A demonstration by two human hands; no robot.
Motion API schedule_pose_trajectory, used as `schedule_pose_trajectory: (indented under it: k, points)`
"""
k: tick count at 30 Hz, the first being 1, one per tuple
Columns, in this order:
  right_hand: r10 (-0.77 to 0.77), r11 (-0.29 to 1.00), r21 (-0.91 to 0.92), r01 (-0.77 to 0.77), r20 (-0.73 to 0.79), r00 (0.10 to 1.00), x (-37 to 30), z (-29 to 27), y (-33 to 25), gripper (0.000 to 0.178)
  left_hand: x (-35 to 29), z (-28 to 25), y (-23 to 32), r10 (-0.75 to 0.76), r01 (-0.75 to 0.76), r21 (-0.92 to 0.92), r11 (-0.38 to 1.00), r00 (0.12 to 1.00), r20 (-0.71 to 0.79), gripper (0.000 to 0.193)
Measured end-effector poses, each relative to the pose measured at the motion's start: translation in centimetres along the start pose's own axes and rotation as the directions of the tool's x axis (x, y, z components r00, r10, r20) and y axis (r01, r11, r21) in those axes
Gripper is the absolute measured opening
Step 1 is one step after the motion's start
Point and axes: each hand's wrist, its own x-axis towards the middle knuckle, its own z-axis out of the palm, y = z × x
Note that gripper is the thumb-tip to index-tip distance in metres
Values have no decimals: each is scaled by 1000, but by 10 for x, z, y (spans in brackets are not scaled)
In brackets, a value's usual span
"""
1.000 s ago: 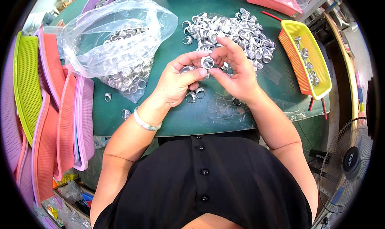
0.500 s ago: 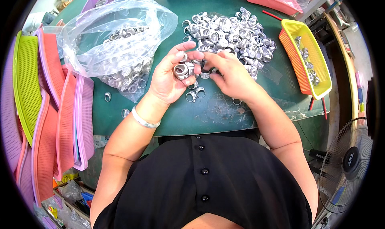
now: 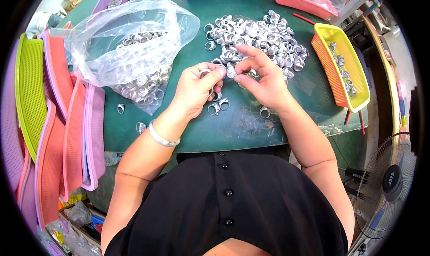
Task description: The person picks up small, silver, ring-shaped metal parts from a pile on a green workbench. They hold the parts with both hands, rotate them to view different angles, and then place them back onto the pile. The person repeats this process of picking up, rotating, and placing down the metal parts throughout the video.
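Above the table (image 3: pixel 197 132), rings (image 3: pixel 204 72) are now enclosed by the left hand (image 3: pixel 192 88); grip by the half-curled right hand (image 3: pixel 268 83) cannot be told.

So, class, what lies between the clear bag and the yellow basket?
In the head view: the ring pile on green table, with the left hand and right hand at its near side.

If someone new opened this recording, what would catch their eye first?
Most likely the heap of silvery rings on the green table, just beyond the left hand and right hand. Next might come the big clear plastic bag holding more rings, left of the heap, and the colourful stacked baskets along the left edge. A yellow-and-orange basket with some rings inside also stands out at right.
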Motion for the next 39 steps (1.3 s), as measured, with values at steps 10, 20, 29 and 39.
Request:
schedule_pose_trajectory:
  k: [10,20,29,39]
  points:
    - [167,845,504,-182,75,983,2,-5,0,54,-4,4,0,109,-108,-22,994,991,72,26]
    - [202,724,638,-261,166,965,3,-5,2,52,-5,6,-1,160,-161,4,987,978,133,21]
    - [231,656,687,-311,210,950,3,-5,0,50,-3,4,-4,143,-147,17,989,982,122,15]
    - [201,647,703,-297,218,955,3,-5,1,51,-3,6,-7,169,-168,-20,986,979,112,12]
